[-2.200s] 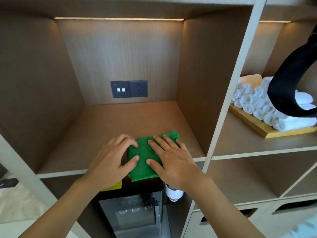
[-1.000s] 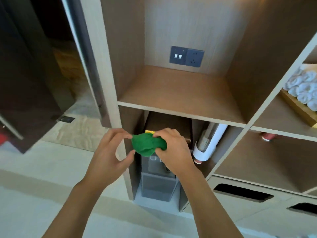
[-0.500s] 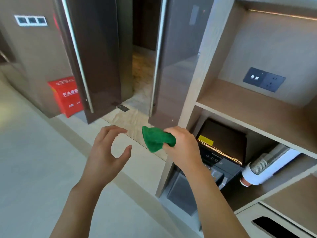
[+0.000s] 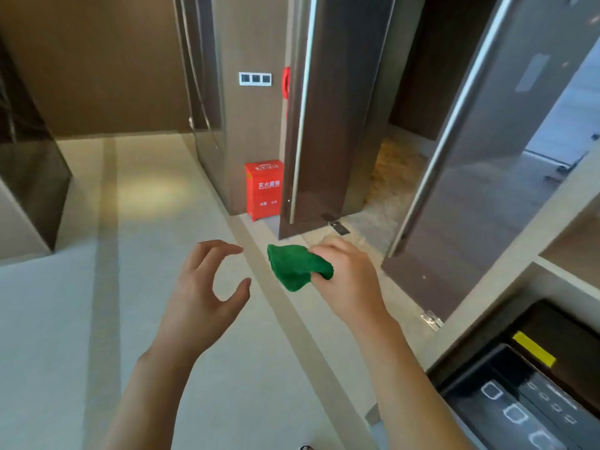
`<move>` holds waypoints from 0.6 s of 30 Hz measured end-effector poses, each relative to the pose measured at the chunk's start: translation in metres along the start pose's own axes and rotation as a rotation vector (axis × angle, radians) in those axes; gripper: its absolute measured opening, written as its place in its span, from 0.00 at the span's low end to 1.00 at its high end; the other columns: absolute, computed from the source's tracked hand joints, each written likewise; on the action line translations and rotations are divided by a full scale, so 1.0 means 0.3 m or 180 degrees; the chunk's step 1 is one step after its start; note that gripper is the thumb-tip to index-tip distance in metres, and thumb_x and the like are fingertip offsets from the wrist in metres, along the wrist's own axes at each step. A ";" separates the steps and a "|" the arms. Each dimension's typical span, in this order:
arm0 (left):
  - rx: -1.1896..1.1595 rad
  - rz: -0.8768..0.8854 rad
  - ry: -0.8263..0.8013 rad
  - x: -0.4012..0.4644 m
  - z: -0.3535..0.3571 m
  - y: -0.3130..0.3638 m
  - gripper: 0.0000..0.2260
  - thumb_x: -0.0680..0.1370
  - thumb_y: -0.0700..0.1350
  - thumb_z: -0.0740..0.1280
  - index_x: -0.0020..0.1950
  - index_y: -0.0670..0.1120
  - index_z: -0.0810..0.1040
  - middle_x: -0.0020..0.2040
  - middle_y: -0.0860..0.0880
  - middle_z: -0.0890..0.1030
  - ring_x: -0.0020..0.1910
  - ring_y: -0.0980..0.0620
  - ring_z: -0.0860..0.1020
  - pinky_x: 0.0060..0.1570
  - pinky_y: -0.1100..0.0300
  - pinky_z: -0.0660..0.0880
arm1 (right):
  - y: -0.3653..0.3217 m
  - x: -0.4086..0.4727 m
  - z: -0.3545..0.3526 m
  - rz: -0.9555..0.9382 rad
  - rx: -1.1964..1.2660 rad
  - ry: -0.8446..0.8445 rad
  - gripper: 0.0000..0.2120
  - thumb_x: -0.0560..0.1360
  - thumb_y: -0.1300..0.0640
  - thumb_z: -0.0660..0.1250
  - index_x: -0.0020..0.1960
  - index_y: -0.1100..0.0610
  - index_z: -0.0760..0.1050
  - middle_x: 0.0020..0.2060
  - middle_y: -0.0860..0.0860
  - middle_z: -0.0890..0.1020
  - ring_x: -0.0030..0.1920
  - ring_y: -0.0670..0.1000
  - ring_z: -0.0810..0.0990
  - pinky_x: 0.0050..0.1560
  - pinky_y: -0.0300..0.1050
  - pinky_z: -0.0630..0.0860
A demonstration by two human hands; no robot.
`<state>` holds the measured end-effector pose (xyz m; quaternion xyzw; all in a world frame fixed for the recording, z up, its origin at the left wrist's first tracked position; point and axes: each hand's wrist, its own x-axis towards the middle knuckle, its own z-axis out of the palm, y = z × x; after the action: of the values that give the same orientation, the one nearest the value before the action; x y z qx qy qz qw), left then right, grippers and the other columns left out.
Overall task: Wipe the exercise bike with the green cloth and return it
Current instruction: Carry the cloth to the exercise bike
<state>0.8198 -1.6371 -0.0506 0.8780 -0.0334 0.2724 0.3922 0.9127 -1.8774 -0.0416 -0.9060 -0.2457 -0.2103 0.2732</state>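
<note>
The green cloth is bunched up in my right hand, which grips it at chest height over the pale floor. My left hand hovers just to the left of the cloth, empty, with its fingers curled and apart. A small gap separates it from the cloth. No exercise bike is in view.
A red fire-extinguisher box stands on the floor against a brown wall column. Two tall dark doors stand ajar ahead. The wooden shelf unit and a black water dispenser are at the lower right. A dark cabinet sits at the left.
The cloth was lifted off the shelf by both hands, then my left hand let go. My view has swung left, away from the shelf toward the doors and floor.
</note>
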 end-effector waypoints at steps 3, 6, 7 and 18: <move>0.0167 -0.0249 0.0150 -0.013 -0.053 -0.065 0.20 0.76 0.45 0.76 0.66 0.55 0.76 0.63 0.59 0.73 0.64 0.53 0.76 0.60 0.55 0.73 | -0.057 0.068 0.097 -0.0226 0.0140 -0.0099 0.20 0.69 0.65 0.77 0.58 0.52 0.86 0.50 0.44 0.80 0.45 0.51 0.79 0.44 0.47 0.76; 0.0409 -0.0359 0.0256 -0.017 -0.080 -0.124 0.20 0.76 0.47 0.76 0.67 0.54 0.77 0.63 0.58 0.73 0.63 0.53 0.76 0.61 0.56 0.73 | -0.088 0.139 0.203 -0.0526 0.0303 -0.0267 0.21 0.68 0.65 0.77 0.59 0.52 0.86 0.50 0.45 0.80 0.46 0.52 0.80 0.46 0.51 0.78; 0.0466 -0.0411 0.0268 -0.014 -0.084 -0.140 0.20 0.77 0.47 0.76 0.67 0.54 0.76 0.64 0.58 0.73 0.64 0.53 0.76 0.62 0.57 0.72 | -0.094 0.166 0.240 -0.0598 0.0380 -0.0321 0.21 0.68 0.66 0.77 0.59 0.52 0.86 0.49 0.45 0.80 0.46 0.51 0.80 0.46 0.52 0.79; 0.1545 -0.0990 0.0415 0.198 -0.013 -0.309 0.23 0.72 0.48 0.78 0.66 0.54 0.78 0.62 0.59 0.74 0.60 0.54 0.73 0.57 0.56 0.75 | -0.138 0.486 0.572 -0.1358 0.1261 -0.1014 0.19 0.70 0.62 0.78 0.60 0.52 0.85 0.48 0.44 0.79 0.45 0.49 0.79 0.47 0.51 0.79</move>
<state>0.8936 -1.5611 -0.0807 0.9213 0.1930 0.2649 0.2090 1.0472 -1.6963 -0.0811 -0.7848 -0.5056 -0.0666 0.3521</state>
